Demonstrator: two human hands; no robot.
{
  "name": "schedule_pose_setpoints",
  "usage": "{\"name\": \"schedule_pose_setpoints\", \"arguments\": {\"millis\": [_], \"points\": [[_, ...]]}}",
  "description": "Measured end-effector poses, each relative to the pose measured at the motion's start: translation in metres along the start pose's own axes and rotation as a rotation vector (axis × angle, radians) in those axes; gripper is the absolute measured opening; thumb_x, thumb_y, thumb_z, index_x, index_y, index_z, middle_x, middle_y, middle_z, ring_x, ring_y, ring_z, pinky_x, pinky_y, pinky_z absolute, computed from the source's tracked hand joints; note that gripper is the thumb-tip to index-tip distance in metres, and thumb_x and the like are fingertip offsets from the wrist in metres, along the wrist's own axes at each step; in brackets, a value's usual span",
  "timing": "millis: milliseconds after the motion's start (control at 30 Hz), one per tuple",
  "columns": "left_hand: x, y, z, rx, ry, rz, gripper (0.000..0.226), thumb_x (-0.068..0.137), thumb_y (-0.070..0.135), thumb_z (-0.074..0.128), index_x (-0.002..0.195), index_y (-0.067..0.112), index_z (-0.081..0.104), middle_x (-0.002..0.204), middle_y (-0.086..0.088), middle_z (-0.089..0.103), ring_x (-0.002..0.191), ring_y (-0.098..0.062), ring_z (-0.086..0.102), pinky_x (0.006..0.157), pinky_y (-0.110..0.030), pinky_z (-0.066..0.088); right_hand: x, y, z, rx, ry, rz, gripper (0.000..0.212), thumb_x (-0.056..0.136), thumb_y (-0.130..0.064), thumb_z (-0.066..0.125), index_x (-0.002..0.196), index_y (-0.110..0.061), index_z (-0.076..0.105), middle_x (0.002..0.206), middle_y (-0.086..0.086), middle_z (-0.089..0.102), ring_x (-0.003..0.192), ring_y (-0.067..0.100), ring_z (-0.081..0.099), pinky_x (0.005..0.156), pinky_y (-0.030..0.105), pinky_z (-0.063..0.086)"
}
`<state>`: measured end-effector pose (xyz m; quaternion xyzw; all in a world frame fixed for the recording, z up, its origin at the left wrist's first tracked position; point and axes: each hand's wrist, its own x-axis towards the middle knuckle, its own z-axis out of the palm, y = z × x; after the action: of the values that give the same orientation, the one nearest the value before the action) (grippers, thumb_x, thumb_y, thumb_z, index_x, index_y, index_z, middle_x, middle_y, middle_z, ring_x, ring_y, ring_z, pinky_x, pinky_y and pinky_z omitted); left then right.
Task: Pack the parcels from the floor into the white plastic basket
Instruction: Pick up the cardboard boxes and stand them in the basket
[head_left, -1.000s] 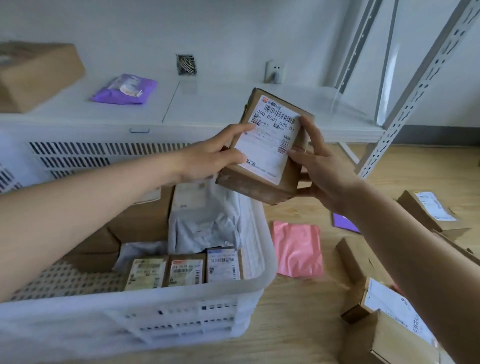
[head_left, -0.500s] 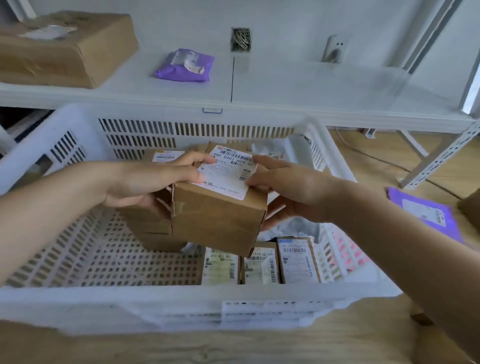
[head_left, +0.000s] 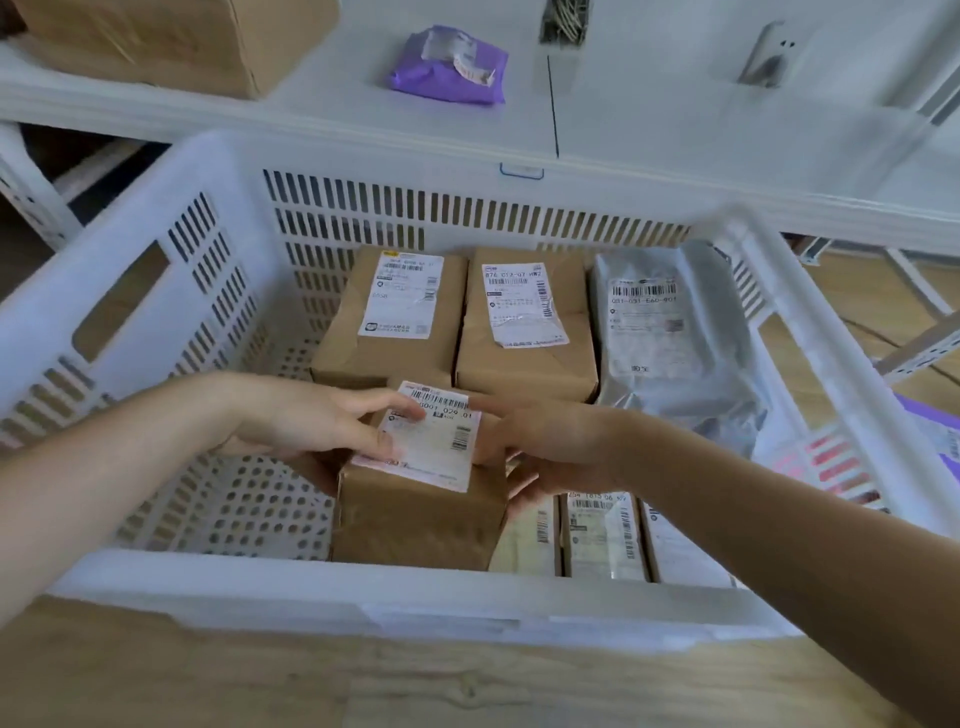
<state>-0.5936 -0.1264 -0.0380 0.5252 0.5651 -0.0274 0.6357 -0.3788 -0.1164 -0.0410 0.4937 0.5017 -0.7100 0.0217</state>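
Lowered since 0.5 s ago, the brown cardboard parcel now sits inside the white plastic basket at 6 o'clock, left hand and right hand gripping its 2 sides. Behind: 2 brown parcels, 1 grey mailer bag; at 4 o'clock, 3 small labelled boxes.

Box label — "876 C12-07 HW2"

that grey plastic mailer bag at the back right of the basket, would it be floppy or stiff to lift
Probably floppy: the grey mailer bag is wrinkled and slumps against the basket wall. Its glossy film may be slippery. Likely light for its size, though its contents are hidden.
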Motion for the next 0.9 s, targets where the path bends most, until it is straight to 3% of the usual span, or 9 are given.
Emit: {"name": "schedule_pose_setpoints", "arguments": {"millis": [67,133,300,367,433,467,633,800,900], "points": [[0.011,-0.008,-0.005,0.085,-0.035,-0.018,0.046,0.086,0.023,0.062,0.122,0.045,0.043,0.114,0.005,0.056,0.093,-0.014,0.064,0.068,-0.025,0.054,0.016,0.003,0.002,-0.003,-0.010,0.002,0.048,0.086,0.005,0.046,0.129,-0.016,0.047,0.116,0.009,0.060,0.089,0.019,0.061,0.068,0.027,0.056],[0.022,-0.015,-0.007,0.244,-0.026,-0.001,0.054,0.084,0.020,0.067,0.126,0.040,0.040,0.094,0.006,0.060,0.073,-0.008,0.063,0.061,-0.021,0.049,0.031,0.008,0.002,-0.024,-0.010,0.021,0.056,0.081,0.011,0.045,0.131,-0.015,0.044,0.127,0.011,0.057,0.101,0.023,0.060,0.078,0.029,0.056],[0.047,-0.013,-0.010,0.530,-0.162,-0.077,0.067,0.081,0.018,0.071,0.132,0.038,0.031,0.062,0.006,0.046,0.047,-0.003,0.044,0.052,-0.014,0.039,0.052,0.010,-0.001,-0.206,-0.028,0.150,0.060,0.081,0.013,0.043,0.136,-0.010,0.037,0.132,0.016,0.051,0.098,0.026,0.057,0.076,0.026,0.054],[0.060,-0.012,-0.011,0.583,-0.257,-0.150,0.069,0.084,0.018,0.067,0.137,0.037,0.026,0.075,0.002,0.054,0.063,-0.008,0.051,0.069,-0.020,0.043,0.058,0.012,-0.003,-0.310,-0.011,0.197,0.064,0.084,0.010,0.043,0.141,-0.015,0.031,0.129,0.014,0.049,0.096,0.024,0.058,0.081,0.027,0.053],[0.073,-0.015,-0.010,0.633,-0.342,-0.246,0.072,0.087,0.018,0.062,0.141,0.040,0.021,0.118,-0.003,0.057,0.101,-0.015,0.057,0.093,-0.026,0.044,0.064,0.016,-0.005,-0.455,-0.025,0.237,0.061,0.087,0.006,0.043,0.143,-0.015,0.031,0.133,0.012,0.044,0.111,0.025,0.054,0.090,0.030,0.050],[0.078,-0.018,-0.009,0.665,-0.371,-0.294,0.074,0.088,0.018,0.061,0.143,0.042,0.017,0.137,-0.005,0.045,0.118,-0.019,0.050,0.098,-0.027,0.042,0.066,0.018,-0.005,-0.520,-0.044,0.258,0.058,0.088,0.004,0.043,0.142,-0.014,0.032,0.137,0.011,0.040,0.120,0.026,0.049,0.094,0.032,0.047],[0.095,-0.024,-0.004,0.863,-0.456,-0.452,0.075,0.091,0.018,0.054,0.143,0.048,0.009,0.157,0.001,0.009,0.139,-0.020,0.026,0.095,-0.025,0.041,0.071,0.024,-0.007,-0.648,-0.112,0.292,0.052,0.091,-0.003,0.044,0.141,-0.015,0.035,0.149,0.005,0.027,0.133,0.024,0.034,0.099,0.032,0.042],[0.093,0.001,-0.015,0.917,-0.349,-0.315,0.060,0.090,0.021,0.055,0.142,0.035,0.029,0.148,-0.003,0.033,0.128,-0.021,0.043,0.092,-0.030,0.045,0.064,0.018,-0.013,-0.747,-0.053,0.242,0.044,0.091,-0.007,0.044,0.136,-0.012,0.044,0.135,0.010,0.046,0.121,0.022,0.049,0.099,0.033,0.047],[0.084,0.023,-0.018,0.890,-0.208,-0.206,0.039,0.089,0.026,0.056,0.127,0.022,0.050,0.113,-0.001,0.061,0.098,-0.015,0.060,0.080,-0.028,0.051,0.051,0.012,-0.022,-0.821,0.009,0.181,0.039,0.092,-0.011,0.044,0.130,-0.011,0.050,0.122,0.011,0.057,0.103,0.020,0.061,0.084,0.027,0.053]]}}
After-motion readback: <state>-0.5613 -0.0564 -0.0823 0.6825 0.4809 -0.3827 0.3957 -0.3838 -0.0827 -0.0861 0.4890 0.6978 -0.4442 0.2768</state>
